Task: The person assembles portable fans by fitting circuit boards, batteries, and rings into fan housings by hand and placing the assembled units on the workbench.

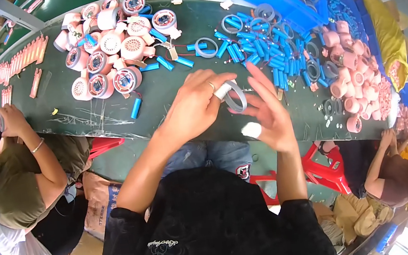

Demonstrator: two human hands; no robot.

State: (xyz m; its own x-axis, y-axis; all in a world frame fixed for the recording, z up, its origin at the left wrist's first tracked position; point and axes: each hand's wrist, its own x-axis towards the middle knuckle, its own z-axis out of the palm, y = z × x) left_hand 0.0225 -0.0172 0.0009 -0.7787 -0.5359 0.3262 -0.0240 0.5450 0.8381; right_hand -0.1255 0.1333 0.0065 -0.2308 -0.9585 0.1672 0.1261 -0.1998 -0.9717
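Over the near edge of the table, my left hand (192,105) has its fingers closed on a grey ring (241,101), which is tilted up on its edge. White wrapping covers a fingertip beside the ring. My right hand (272,111) is open just right of the ring, fingers stretched out and its thumb capped in white; whether it touches the ring I cannot tell. Beyond my hands lie blue cylindrical battery cells (255,47) with thin wires, and more loose grey rings (206,47). To the left is a heap of pink round fan housings (111,43), some showing circuit boards.
A blue crate (269,2) full of grey rings stands at the far right. Pink cylindrical parts (352,69) are piled below it. Pink strip parts (25,59) lie far left. One co-worker's hand (13,120) is at the left edge; another person sits at right. Red stools (325,169) stand underneath.
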